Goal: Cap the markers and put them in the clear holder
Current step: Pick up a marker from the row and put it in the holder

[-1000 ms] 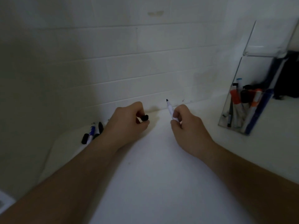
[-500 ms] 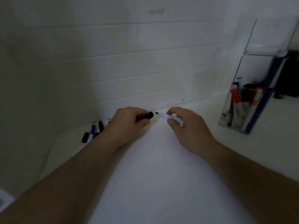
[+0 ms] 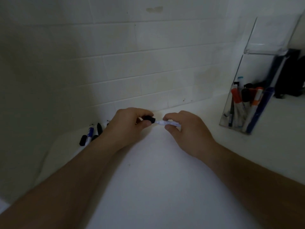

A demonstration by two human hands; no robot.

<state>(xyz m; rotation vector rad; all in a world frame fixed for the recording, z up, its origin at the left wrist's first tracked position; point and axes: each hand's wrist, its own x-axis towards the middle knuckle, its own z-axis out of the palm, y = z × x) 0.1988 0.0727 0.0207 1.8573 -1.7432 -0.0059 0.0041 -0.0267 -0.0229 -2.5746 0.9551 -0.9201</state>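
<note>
Head view: left hand (image 3: 130, 128) pinches black cap (image 3: 149, 119) against white marker (image 3: 168, 123) gripped by right hand (image 3: 186, 129); loose markers (image 3: 90, 133) line the desk's (image 3: 156, 187) far-left edge, clear holder (image 3: 247, 103) far right.

Surface: white countertop (image 3: 165, 187) | being occupied at left by loose dark markers (image 3: 90, 133) | at right by clear plastic holder (image 3: 247, 104).

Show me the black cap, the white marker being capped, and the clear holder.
Small black plastic cap (image 3: 149, 119): head view, on its exposed side.
White marker with blue print (image 3: 168, 123): head view, mid-barrel.
Clear plastic holder (image 3: 257, 123): head view, lower front wall.
</note>
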